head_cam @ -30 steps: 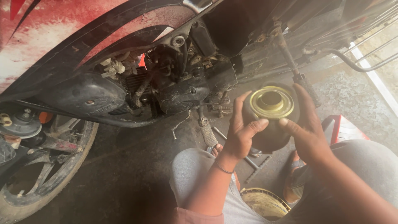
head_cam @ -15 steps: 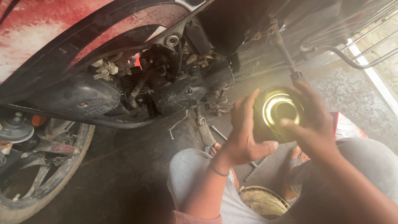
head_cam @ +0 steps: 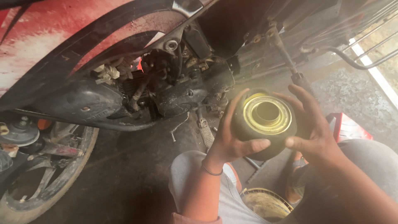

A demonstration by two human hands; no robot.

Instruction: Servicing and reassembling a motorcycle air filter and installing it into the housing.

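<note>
Beside one red scooter (head_cam: 83, 49), two hands, left hand (head_cam: 232, 141) and right hand (head_cam: 315, 132), grip one round black-and-brass part (head_cam: 265, 124) together.

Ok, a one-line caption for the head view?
Both hands, left and right, hold a round black brass-rimmed part beside a motorcycle engine.

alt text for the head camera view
Both hands, left hand and right hand, hold a round black part with a brass-coloured ring in front of a motorcycle engine. A spoked wheel sits at lower left.
</note>
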